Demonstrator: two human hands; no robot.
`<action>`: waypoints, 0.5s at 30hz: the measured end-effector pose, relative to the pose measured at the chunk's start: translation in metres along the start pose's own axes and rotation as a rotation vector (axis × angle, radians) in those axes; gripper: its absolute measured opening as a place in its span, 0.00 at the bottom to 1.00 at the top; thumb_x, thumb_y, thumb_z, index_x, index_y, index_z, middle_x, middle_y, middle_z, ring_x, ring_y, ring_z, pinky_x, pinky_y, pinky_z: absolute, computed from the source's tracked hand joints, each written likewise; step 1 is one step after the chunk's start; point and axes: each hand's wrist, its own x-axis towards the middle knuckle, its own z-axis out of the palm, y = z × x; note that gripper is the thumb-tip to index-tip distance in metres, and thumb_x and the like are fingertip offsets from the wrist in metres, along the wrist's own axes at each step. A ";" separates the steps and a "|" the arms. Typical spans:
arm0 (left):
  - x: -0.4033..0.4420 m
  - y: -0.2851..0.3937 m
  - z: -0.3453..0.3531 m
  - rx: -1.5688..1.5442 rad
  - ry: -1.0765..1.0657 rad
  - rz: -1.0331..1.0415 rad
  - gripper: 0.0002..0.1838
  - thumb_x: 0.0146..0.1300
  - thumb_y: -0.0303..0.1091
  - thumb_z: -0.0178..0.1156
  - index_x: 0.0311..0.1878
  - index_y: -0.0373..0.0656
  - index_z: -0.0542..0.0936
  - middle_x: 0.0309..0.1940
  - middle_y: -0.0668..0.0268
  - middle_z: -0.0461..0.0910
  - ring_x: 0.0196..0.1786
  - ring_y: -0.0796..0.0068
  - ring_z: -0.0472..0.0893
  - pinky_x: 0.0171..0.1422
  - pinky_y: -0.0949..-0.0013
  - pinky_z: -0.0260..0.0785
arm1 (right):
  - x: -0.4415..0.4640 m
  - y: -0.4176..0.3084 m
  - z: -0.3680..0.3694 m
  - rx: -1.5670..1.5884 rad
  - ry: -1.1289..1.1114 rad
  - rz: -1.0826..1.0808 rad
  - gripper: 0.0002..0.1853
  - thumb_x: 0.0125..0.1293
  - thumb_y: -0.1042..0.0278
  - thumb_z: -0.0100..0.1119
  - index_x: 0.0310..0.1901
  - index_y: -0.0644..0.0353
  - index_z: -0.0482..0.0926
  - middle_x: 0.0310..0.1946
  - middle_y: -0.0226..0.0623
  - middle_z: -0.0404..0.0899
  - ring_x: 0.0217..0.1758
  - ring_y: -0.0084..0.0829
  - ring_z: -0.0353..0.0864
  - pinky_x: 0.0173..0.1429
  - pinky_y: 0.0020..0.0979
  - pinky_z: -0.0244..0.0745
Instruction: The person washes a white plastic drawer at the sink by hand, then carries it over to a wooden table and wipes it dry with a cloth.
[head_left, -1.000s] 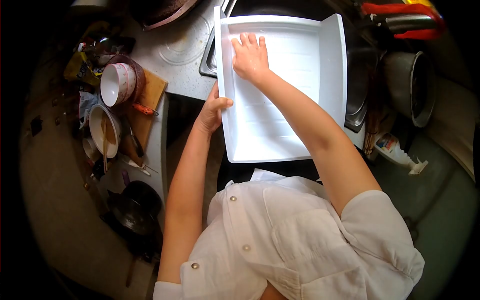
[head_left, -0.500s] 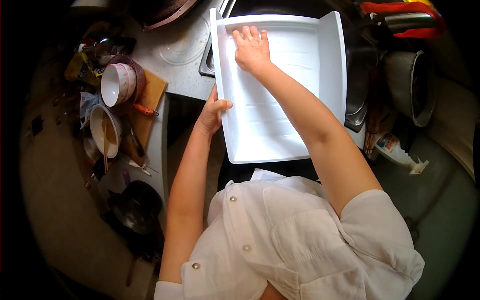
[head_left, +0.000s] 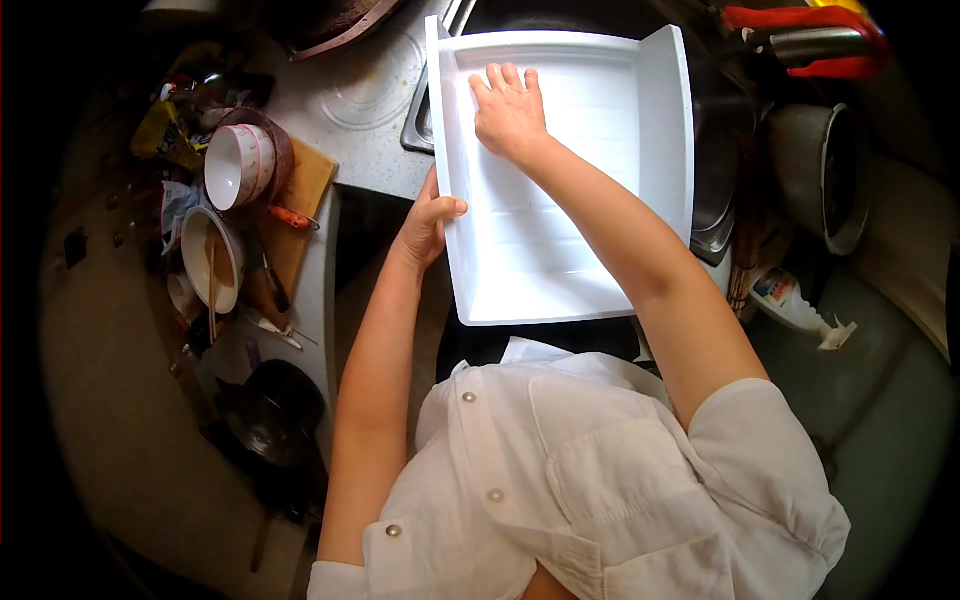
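Note:
A white plastic drawer bin with raised side walls is held out in front of me, over the edge of a sink. My left hand grips its left wall, the thumb over the rim and the other fingers hidden behind the outside. Inside the bin, my right hand lies palm down with spread fingers on the floor near the far left corner. Nothing shows under the right palm.
On the left counter are a patterned bowl, a bowl with chopsticks, a wooden cutting board and a dark pot. To the right are a metal basin, a spray bottle and a red-handled object.
My right hand has slid slightly toward me and to the right inside the bin. The left hand keeps its hold, and the bin has barely shifted.

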 end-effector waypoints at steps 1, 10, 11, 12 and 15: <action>-0.001 0.000 0.000 0.006 0.003 0.001 0.57 0.30 0.42 0.67 0.71 0.41 0.55 0.57 0.56 0.69 0.61 0.60 0.69 0.68 0.63 0.60 | 0.002 -0.001 -0.001 0.012 -0.005 0.008 0.23 0.58 0.70 0.50 0.58 0.49 0.71 0.52 0.38 0.71 0.61 0.35 0.64 0.65 0.45 0.52; -0.006 0.005 0.005 0.000 0.021 -0.021 0.57 0.30 0.41 0.66 0.71 0.40 0.55 0.57 0.56 0.68 0.61 0.61 0.68 0.68 0.62 0.60 | 0.006 0.004 -0.002 -0.019 -0.020 -0.009 0.26 0.57 0.70 0.51 0.60 0.44 0.70 0.51 0.37 0.71 0.61 0.35 0.64 0.63 0.43 0.54; -0.005 0.004 0.003 0.007 0.028 -0.016 0.57 0.30 0.41 0.66 0.71 0.40 0.55 0.57 0.56 0.68 0.61 0.61 0.68 0.68 0.62 0.61 | 0.009 0.004 -0.001 0.000 -0.003 -0.003 0.26 0.57 0.70 0.52 0.60 0.44 0.70 0.51 0.37 0.71 0.61 0.35 0.64 0.62 0.43 0.54; -0.004 0.002 0.002 0.037 0.037 -0.002 0.57 0.30 0.45 0.67 0.70 0.39 0.56 0.55 0.54 0.70 0.59 0.59 0.70 0.64 0.61 0.64 | 0.014 0.004 0.001 0.021 0.014 0.004 0.26 0.58 0.70 0.52 0.60 0.45 0.70 0.51 0.37 0.71 0.61 0.35 0.64 0.62 0.43 0.54; -0.004 0.001 0.002 0.102 0.048 0.020 0.59 0.30 0.54 0.69 0.69 0.37 0.57 0.51 0.51 0.72 0.54 0.56 0.74 0.57 0.57 0.72 | 0.014 0.006 0.007 0.009 0.005 0.006 0.25 0.58 0.69 0.52 0.60 0.46 0.70 0.51 0.37 0.71 0.61 0.35 0.64 0.62 0.43 0.56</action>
